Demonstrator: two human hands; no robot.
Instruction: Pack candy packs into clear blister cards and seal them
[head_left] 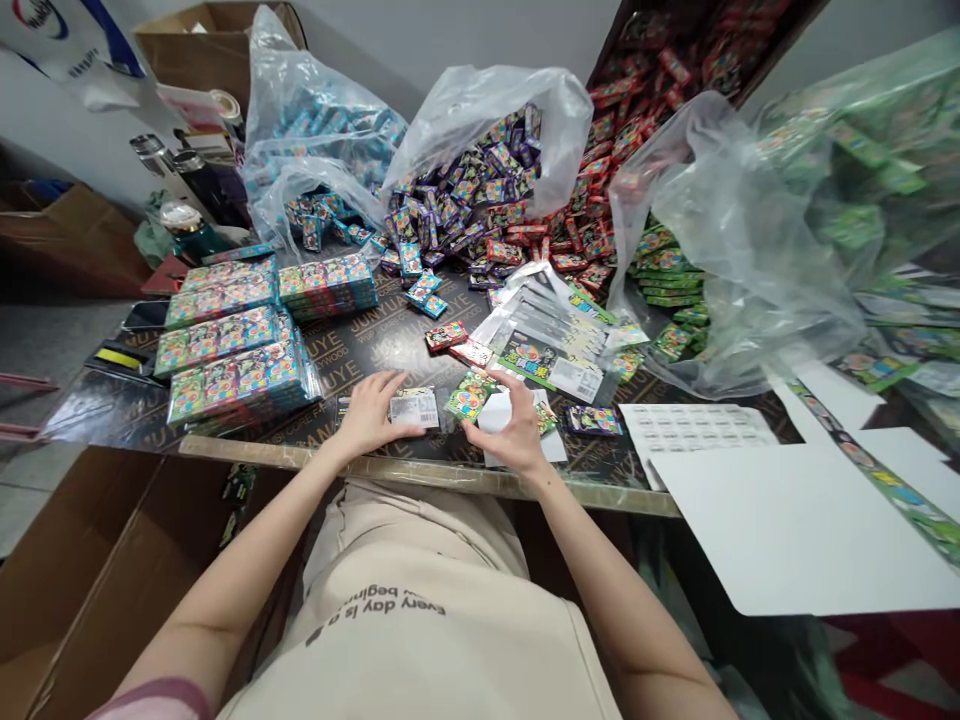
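My left hand (367, 412) rests on the table's near edge, thumb and fingers closed around the left end of a small flat packet (415, 408) with a white barcode label facing up. Between the thumb and fingers of my right hand (519, 430) is a small green candy box (471, 396), tilted above the table. Under that hand lies a white paper (493, 415), partly covered. Just to its right sits a purple candy box (594, 420). Beyond my hands lie a red box (447, 336) and a fan of printed green-and-black bags (532, 340).
Wrapped multi-packs (240, 375) are stacked at left. Plastic bags of blue (330, 125), purple (480, 170) and green boxes (667, 270) line the back, with loose red boxes (600, 200) among them. A label sheet (697, 427) and white card (810, 520) lie right.
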